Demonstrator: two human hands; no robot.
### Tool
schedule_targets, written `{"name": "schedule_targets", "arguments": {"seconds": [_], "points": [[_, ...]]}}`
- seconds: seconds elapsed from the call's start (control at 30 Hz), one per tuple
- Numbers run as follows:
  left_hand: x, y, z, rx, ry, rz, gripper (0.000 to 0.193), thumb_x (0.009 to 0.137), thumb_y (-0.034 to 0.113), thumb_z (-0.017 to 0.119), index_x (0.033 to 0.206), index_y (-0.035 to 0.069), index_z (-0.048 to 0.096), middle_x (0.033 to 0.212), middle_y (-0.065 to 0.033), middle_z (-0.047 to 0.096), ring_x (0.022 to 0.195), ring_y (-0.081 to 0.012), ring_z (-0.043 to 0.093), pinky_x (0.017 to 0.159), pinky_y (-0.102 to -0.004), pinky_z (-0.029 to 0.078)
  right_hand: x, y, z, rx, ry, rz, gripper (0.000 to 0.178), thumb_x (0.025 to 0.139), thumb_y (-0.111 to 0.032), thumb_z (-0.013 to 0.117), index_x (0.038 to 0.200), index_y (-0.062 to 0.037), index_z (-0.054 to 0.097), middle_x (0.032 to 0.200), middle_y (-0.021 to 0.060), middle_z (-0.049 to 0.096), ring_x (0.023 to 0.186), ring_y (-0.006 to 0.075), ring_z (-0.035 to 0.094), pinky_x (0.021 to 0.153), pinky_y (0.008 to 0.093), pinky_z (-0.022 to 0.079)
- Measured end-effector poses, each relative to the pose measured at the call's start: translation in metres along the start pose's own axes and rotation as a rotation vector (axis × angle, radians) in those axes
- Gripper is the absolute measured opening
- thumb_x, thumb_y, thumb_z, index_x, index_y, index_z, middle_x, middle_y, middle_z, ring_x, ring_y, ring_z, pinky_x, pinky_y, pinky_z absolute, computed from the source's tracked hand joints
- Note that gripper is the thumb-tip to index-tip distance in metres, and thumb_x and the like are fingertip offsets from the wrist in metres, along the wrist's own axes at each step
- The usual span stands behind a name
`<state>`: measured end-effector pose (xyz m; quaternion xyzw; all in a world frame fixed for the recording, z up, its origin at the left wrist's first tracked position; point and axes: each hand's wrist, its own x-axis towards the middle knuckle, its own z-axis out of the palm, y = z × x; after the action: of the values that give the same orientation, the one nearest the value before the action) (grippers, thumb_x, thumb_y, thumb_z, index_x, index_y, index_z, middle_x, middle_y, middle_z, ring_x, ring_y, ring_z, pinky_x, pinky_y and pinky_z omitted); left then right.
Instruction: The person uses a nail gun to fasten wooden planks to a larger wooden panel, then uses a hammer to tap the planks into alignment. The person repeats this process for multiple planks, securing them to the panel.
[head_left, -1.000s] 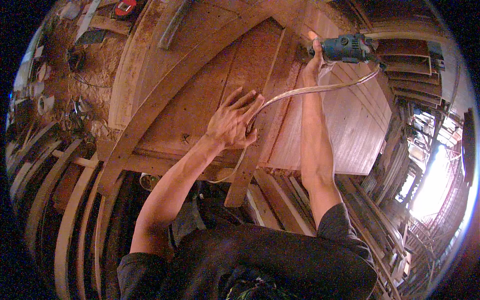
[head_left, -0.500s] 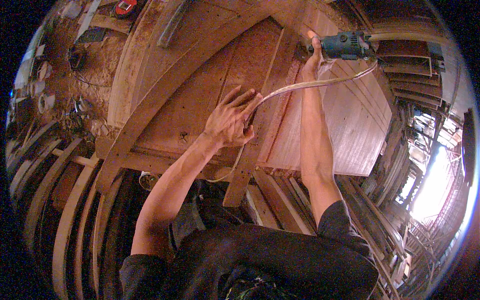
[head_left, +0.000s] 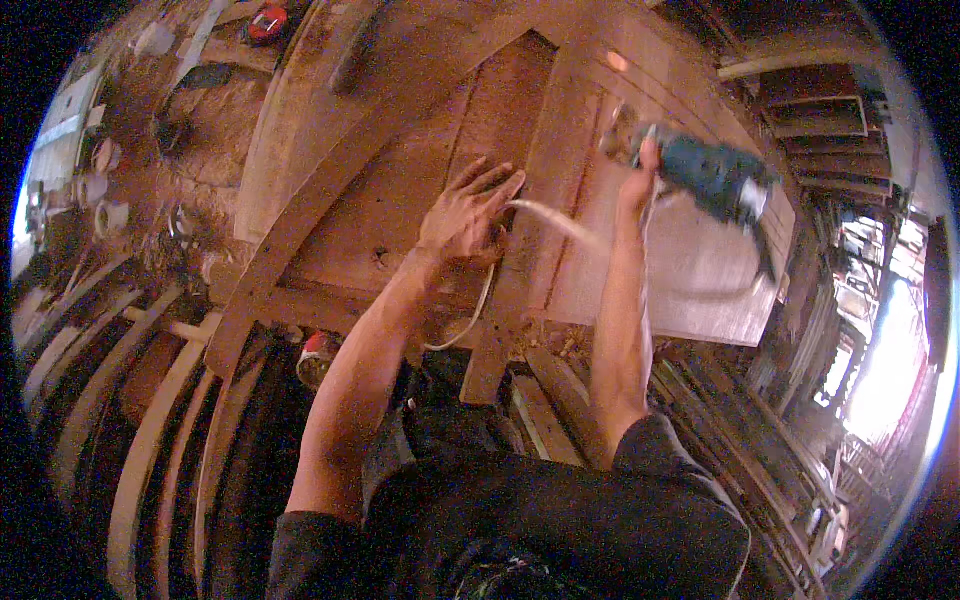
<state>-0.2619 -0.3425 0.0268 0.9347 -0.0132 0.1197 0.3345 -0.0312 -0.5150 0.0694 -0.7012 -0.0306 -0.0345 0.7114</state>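
Note:
A teal, cylindrical corded power tool [head_left: 710, 175] is in my right hand [head_left: 640, 185], whose fingers close round its left end. It is tilted above the pale wooden panel [head_left: 690, 290] and blurred by motion, so its working end is not clear. My left hand [head_left: 465, 215] is over the reddish-brown wooden panel [head_left: 400, 210], beside a wooden crosspiece [head_left: 555, 130]. Its upper fingers stretch out, while the pale power cord [head_left: 545, 212] passes between fingers and thumb. The cord emerges below that hand and loops toward me; the palm is hidden.
A curved wooden rib [head_left: 300, 210] borders the brown panel. Several curved timbers [head_left: 150, 430] stand at the lower left. A red round object [head_left: 267, 24] lies at the far left. A can [head_left: 317, 360] sits by my left forearm. Stacked boards [head_left: 820, 140] fill the right side.
The power tool has come nearer to me and tilted, its right end now lower. The cord sags more beside it. My left hand has hardly moved; the whole view has shifted slightly.

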Motion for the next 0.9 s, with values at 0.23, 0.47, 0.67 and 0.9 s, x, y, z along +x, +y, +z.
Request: {"name": "schedule_targets", "arguments": {"seconds": [0.23,0.47,0.67,0.9], "points": [[0.011,0.01,-0.015,0.12,0.081,0.04,0.089,0.073,0.023,0.075,0.154,0.008,0.041,0.15,-0.0133,0.055,0.143,-0.0312,0.047,0.126,-0.0469,0.027,-0.172,-0.03,-0.124,-0.193,0.099,0.116,0.052,0.084,-0.033,0.084,0.125,-0.0069,0.065,0.128,0.0049,0.064,0.114,0.0214,0.058,0.104,0.0389,0.045],[0.017,0.016,-0.007,0.115,0.082,0.047,0.085,0.075,0.024,0.074,0.152,0.008,0.044,0.151,-0.0138,0.055,0.143,-0.0295,0.047,0.126,-0.0442,0.029,-0.261,-0.033,-0.157,-0.345,0.061,0.143,0.058,0.085,-0.033,0.083,0.131,-0.0071,0.062,0.133,0.0059,0.062,0.12,0.0224,0.056,0.108,0.0398,0.043],[0.025,0.036,-0.006,0.198,0.054,0.044,0.086,0.077,0.027,0.071,0.156,0.011,0.04,0.152,-0.0143,0.053,0.143,-0.0294,0.047,0.127,-0.0428,0.027,-0.281,-0.025,-0.169,-0.467,-0.045,0.167,0.063,0.085,-0.033,0.083,0.137,-0.0072,0.058,0.138,0.0068,0.06,0.125,0.0232,0.055,0.111,0.0405,0.041],[0.024,0.048,-0.008,0.191,0.07,0.061,0.088,0.076,0.029,0.072,0.156,0.009,0.039,0.151,-0.0148,0.054,0.143,-0.03,0.047,0.127,-0.0436,0.028,-0.284,-0.025,-0.16,-0.622,-0.126,0.179,0.068,0.086,-0.033,0.083,0.143,-0.0073,0.055,0.143,0.0078,0.057,0.131,0.0242,0.053,0.114,0.0414,0.039]]}}
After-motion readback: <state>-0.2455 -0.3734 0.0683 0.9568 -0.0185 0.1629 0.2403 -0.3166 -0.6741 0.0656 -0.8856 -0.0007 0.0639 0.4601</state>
